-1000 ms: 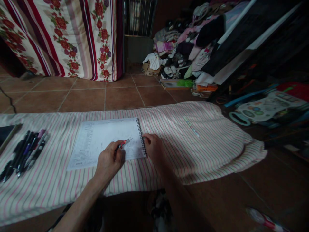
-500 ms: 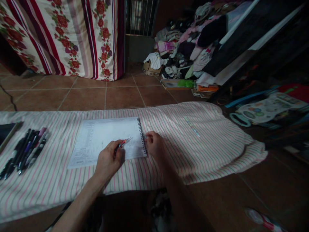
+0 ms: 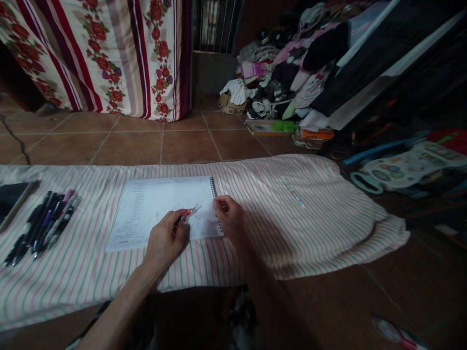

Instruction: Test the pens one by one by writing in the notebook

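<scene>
A spiral notebook (image 3: 153,194) lies flat with a pale printed page up, its wire binding on the right side. My left hand (image 3: 168,236) rests on the page's lower part, closed around a slim red-and-dark pen (image 3: 188,213) whose shiny tip points up and right. Faint marks show on the paper near that tip. Over the binding, my right hand (image 3: 229,214) has its fingers curled and pinched together at the page's right edge. Anything between those fingers is hidden or too small to name.
Several pens and markers (image 3: 44,221) lie bunched on the striped cloth (image 3: 91,272) at left, beside a dark framed object (image 3: 14,199). A thin pale patterned strip (image 3: 293,191) lies on the right. Beyond are a floral curtain (image 3: 127,58) and heaped clothes (image 3: 284,68).
My right hand has shifted slightly left, its fingertips now over the binding at the page's edge. The left hand and pen keep almost the same place on the page.
</scene>
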`<state>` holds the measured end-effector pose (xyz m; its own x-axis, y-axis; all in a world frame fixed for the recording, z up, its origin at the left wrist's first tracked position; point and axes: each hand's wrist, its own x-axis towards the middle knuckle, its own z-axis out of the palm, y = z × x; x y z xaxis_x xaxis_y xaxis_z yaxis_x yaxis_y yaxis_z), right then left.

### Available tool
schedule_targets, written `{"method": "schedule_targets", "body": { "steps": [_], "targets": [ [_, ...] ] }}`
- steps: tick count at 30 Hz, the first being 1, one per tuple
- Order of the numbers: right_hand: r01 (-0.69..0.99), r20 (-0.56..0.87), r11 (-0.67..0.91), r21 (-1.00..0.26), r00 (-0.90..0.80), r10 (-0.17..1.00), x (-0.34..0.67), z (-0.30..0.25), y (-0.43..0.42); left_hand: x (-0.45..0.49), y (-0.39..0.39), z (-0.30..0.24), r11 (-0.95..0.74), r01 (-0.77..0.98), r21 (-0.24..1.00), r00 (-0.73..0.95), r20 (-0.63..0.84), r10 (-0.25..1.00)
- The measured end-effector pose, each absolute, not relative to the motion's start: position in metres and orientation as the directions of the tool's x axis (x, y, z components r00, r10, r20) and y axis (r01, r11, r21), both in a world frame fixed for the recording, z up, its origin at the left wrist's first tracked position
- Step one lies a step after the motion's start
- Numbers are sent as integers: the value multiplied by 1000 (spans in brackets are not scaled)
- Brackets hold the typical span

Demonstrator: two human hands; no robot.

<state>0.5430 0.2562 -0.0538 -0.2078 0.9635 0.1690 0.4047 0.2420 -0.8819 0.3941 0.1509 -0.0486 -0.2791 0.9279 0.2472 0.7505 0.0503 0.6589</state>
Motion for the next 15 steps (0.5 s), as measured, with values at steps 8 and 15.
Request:
{"method": "schedule_targets", "body": {
  "steps": [8,15],
  "targets": [
    [59,-213,-211,-976,-490,845,521,-46,238,393,152,-47,45,744,667,-292,263,919],
    [10,-217,-254,-967,-552,805,512,-44,229,395,151,-47,21,756,654,-283,297,912]
  ]
}}
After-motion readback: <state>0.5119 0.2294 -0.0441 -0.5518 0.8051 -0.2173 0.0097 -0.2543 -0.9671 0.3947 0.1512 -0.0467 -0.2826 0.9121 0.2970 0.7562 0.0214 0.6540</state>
